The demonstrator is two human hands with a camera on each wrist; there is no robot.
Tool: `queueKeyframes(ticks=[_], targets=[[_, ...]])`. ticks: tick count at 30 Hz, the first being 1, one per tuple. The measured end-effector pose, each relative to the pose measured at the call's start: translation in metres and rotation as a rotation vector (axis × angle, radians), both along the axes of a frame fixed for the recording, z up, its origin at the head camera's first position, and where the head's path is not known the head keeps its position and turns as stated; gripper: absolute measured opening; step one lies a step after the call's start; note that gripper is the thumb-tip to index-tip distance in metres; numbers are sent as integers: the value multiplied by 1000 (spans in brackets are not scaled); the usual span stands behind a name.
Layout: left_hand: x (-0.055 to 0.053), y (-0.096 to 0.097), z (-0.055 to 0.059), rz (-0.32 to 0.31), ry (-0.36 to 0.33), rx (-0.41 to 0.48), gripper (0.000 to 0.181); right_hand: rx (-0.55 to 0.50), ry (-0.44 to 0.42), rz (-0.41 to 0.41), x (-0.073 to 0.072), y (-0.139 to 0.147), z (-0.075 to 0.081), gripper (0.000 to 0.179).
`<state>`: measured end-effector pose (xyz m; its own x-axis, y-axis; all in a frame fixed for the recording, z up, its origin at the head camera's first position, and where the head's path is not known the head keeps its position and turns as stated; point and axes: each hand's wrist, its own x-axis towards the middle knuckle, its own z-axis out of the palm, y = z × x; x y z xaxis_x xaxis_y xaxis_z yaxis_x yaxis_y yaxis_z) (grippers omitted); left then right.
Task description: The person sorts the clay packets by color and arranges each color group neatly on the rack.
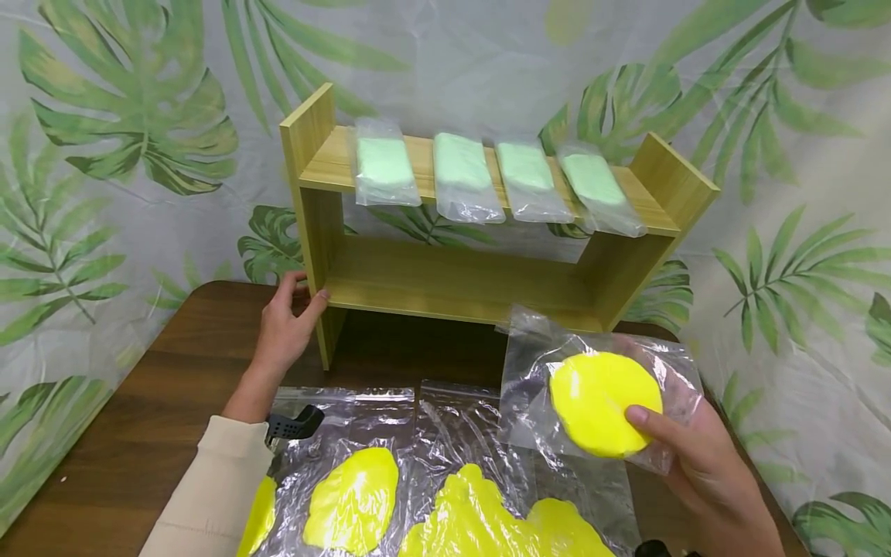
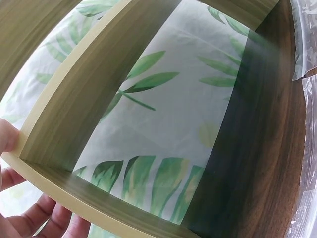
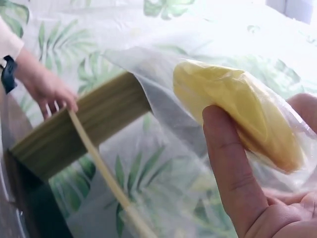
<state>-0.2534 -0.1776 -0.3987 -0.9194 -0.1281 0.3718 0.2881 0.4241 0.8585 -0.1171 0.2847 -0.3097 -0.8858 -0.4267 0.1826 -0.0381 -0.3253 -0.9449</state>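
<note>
My left hand (image 1: 288, 321) grips the left side panel of a wooden shelf (image 1: 459, 290), thumb on the front edge at the lower board. Its fingers (image 2: 54, 218) lie along the panel's outer side in the left wrist view. In my right hand (image 1: 720, 456) is a clear plastic bag (image 1: 525, 371) with a flat, rounded yellow lump (image 1: 605, 402) of clay-like stuff inside. The thumb presses on the lump from the front, while the other fingers are behind the bag. This bag is held in front of the shelf's lower right part and overlaps it in the head view.
Several bags of pale green stuff (image 1: 462, 162) lie side by side on the upper board, ends hanging over its front. More clear bags of yellow stuff (image 1: 355, 499) lie on the dark wooden table (image 1: 139, 433) before the shelf. A leaf-patterned cloth (image 1: 452, 54) hangs behind.
</note>
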Motion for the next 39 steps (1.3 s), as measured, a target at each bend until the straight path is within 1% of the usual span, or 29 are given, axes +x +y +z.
queueKeyframes(ticks=[2,3,5,6,7,9,11,14,16,18,21,24,26,27,29,31,33,34,36,39], targets=[[0,1,0,-4,-3,0,43,13,47,-4,-4,-10,6,72],[-1,1,0,-4,-5,-1,44,12,84,4,-5,-14,8,76],[-1,1,-1,-6,-8,1,43,-21,163,21,-11,-20,10,87],[-1,1,-1,-5,-8,0,43,-39,200,30,-14,-22,9,90],[-1,1,-1,-5,-8,3,43,-70,238,58,-18,-23,5,92],[-1,1,-1,-3,-6,5,42,-94,274,100,-28,-25,-4,93],[-1,2,-1,-2,-6,5,42,-77,244,99,-37,-25,-17,93],[-1,2,-1,-3,-8,2,42,4,144,48,-48,-24,-38,89],[-1,2,-1,-2,-10,0,42,52,69,15,-52,-23,-49,81],[-1,1,-1,-3,-10,2,42,94,16,-25,-54,-22,-57,71],[-1,0,-1,2,-9,4,41,120,-64,-93,-55,-23,-61,46],[-1,0,-1,6,-5,3,40,115,-143,-169,-57,-27,-61,26],[-1,0,-1,8,-4,3,40,80,-189,-193,-60,-29,-60,20],[-1,0,-1,8,-6,4,40,61,-199,-196,-61,-30,-59,20],[-1,0,-1,8,-10,1,41,7,-197,-170,-63,-32,-59,23],[0,0,-1,6,-17,0,42,-58,-178,-127,-66,-32,-59,29],[0,1,-1,7,-22,0,42,-78,-144,-102,-67,-32,-59,35],[0,1,-1,9,-23,0,42,-65,-125,-106,-68,-33,-58,37],[0,1,-1,13,-23,1,42,-1,-92,-152,-69,-34,-57,40],[0,1,0,16,-19,-2,42,119,-66,-266,-69,-38,-54,48]])
